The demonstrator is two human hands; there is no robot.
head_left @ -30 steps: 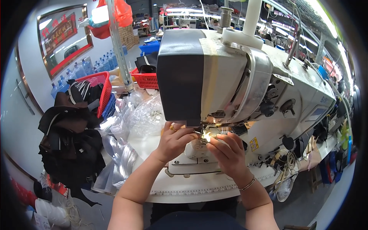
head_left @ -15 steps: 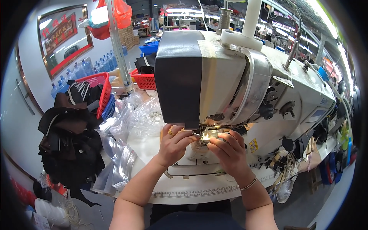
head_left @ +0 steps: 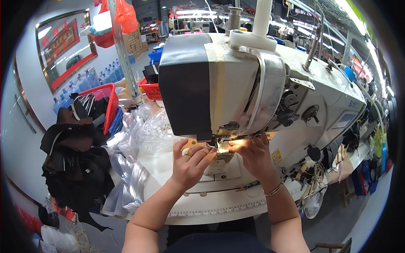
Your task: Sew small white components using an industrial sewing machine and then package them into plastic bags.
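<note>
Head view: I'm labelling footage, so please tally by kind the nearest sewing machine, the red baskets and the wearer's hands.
Sewing machine: 1
Red baskets: 2 (front basket, back basket)
Hands: 2 (left hand, right hand)
Total: 5

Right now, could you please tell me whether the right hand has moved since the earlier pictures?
Yes, the right hand has moved forward, farther from the printed ruler strip.

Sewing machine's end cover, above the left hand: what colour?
Dark grey, nearly black; the end cover shows in the head view.
</note>
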